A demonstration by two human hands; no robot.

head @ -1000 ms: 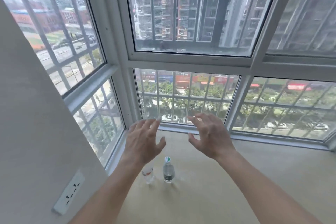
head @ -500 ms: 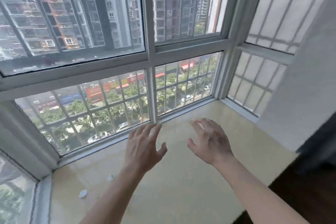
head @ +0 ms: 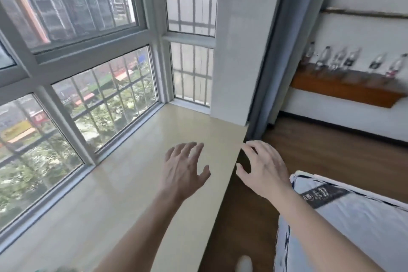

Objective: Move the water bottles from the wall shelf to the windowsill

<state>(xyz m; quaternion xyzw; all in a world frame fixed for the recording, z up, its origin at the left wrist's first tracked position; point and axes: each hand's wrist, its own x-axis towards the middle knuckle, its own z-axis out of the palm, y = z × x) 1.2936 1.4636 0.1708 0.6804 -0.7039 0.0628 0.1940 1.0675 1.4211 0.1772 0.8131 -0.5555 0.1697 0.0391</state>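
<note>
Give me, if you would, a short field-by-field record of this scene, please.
left hand: open, empty, above the windowsill
right hand: open, empty, just past the windowsill's edge, over the floor
bottles: a blurred row standing on the shelf; count unclear
shelf: wooden, on the far wall at right
windowsill: beige, no bottle shows on the part in view
bedding: lower right, beneath the right forearm

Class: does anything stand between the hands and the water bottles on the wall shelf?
Nothing visible does. Bare brown wood floor separates the left hand and right hand from the clear plastic water bottles on the wooden wall shelf.
</note>
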